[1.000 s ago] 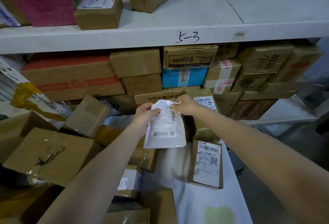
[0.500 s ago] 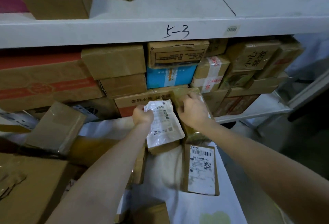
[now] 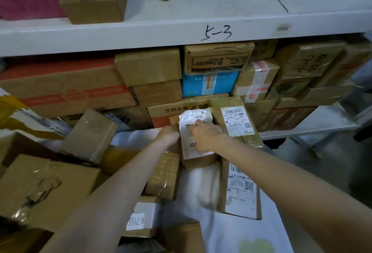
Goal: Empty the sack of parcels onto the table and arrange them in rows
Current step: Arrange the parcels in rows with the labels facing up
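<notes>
Hiding label print: right hand (image 3: pixel 205 136)

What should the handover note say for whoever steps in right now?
Left hand: at the left edge of the white pouch, fingers hidden, grip cannot be told.
Right hand: pressed flat on top of the pouch, holding it down on a small brown box.
Parcels: brown boxes lie on the white table, two labelled boxes in a line on the right, a loose heap on the left.
Done: the right-hand row is begun.
Left: settle the pouch, then sort the left heap into rows. No sack is in view.
</notes>
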Tool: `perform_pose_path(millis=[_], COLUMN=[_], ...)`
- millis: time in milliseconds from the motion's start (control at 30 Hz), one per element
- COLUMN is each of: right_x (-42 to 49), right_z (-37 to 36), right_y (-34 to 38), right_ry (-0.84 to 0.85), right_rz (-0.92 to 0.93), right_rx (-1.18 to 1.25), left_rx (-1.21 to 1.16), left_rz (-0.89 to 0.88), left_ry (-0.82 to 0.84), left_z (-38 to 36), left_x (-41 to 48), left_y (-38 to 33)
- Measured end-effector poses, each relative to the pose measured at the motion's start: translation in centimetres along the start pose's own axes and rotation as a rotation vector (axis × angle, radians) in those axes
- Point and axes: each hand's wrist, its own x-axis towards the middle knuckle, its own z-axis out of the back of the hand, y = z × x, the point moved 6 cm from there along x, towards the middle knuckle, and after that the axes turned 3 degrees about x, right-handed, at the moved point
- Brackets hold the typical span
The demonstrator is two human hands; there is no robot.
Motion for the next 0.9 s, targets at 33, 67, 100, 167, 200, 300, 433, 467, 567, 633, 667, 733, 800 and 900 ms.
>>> perform_pose_path(millis=[33, 67, 100, 167, 200, 300, 433, 467, 567, 633, 667, 733, 800, 900], right_x=[-0.1, -0.3, -0.4, -0.8, -1.0, -1.4, -1.8, -1.6, -0.7, -0.3, -0.2, 0.1, 0.8, 2.6], right_z=[0.1, 0.0, -0.2, -1.1, -1.6, -2.4, 0.1, 1.1, 4.2, 5.3, 5.5, 4.8, 3.7, 2.5], right_y=[0.1, 0.2, 0.3, 0.4, 0.5, 1.7, 2.8, 2.7, 3.2, 4.6, 5.7, 7.7, 9.4, 11.2], right_ry=[0.008, 0.026, 0.062, 0.165, 0.189, 0.152, 0.027, -0.016, -0.183, -0.282, -0.313, -0.344, -0.327, -0.232], right_rz=[0.009, 0.022, 0.033, 0.026, 0.027, 0.122, 0.211, 0.175, 0.057, 0.096, 0.139, 0.212, 0.257, 0.283], right_rx=[-0.006, -0.019, -0.031, -0.062, -0.117, -0.215, -0.158, -0.13, 0.026, 0.124, 0.138, 0.113, 0.091, 0.075], left_rx=[-0.055, -0.124, -0.179, -0.252, -0.271, -0.166, 0.196, 0.342, 0.77, 0.942, 0.987, 0.996, 0.922, 0.812], left_rz=[-0.013, -0.026, -0.035, -0.049, -0.049, -0.129, -0.14, -0.133, -0.099, -0.127, -0.162, -0.237, -0.297, -0.425], left_ry=[0.048, 0.074, 0.082, 0.125, 0.163, 0.075, -0.226, -0.149, 0.06, 0.027, -0.026, -0.126, -0.161, -0.161], left_z=[-0.5, -0.8, -1.0, -1.3, -1.6, -0.7, 3.0, 2.8, 1.1, 0.0, -0.5, -0.8, -0.7, -0.6], left_x=[0.1, -0.1, -0.1, 0.0, 0.1, -0.5, -2.6, -3.1, -5.6, -7.3, -8.3, -9.8, -11.2, -13.0], left_y=[-0.1, -0.4, -0.5, -0.6, -0.3, -0.2, 1.6, 2.5, 4.9, 4.9, 4.7, 4.3, 4.5, 4.6])
